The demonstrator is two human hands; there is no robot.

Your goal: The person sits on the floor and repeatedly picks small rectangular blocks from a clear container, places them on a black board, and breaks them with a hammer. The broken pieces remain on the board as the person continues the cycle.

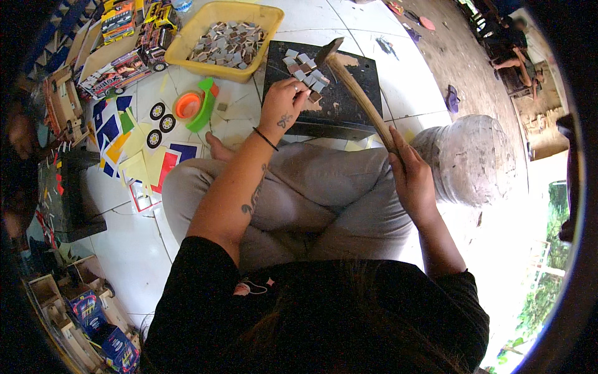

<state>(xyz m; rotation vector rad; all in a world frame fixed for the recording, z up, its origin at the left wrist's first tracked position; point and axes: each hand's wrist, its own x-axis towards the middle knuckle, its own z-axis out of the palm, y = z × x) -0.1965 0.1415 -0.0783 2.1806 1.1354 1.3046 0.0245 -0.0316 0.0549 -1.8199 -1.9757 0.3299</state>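
Note:
My left hand reaches over the near edge of a low black block. Its thumb and fingers are pinched together; what they hold, if anything, is too small to make out. Beside the fingertips lies a small brown square piece. A loose cluster of small grey and brown square pieces covers part of the block's top. My right hand is closed round the lower end of a wooden-handled hammer. The hammer's dark head hovers over or rests beside the far side of the cluster; I cannot tell which.
A yellow basin full of similar pieces stands beyond the block. Leftward lie a green tape dispenser, black toy wheels, coloured paper pieces and toy trucks. A rounded, pale wrapped bundle sits right of my knee.

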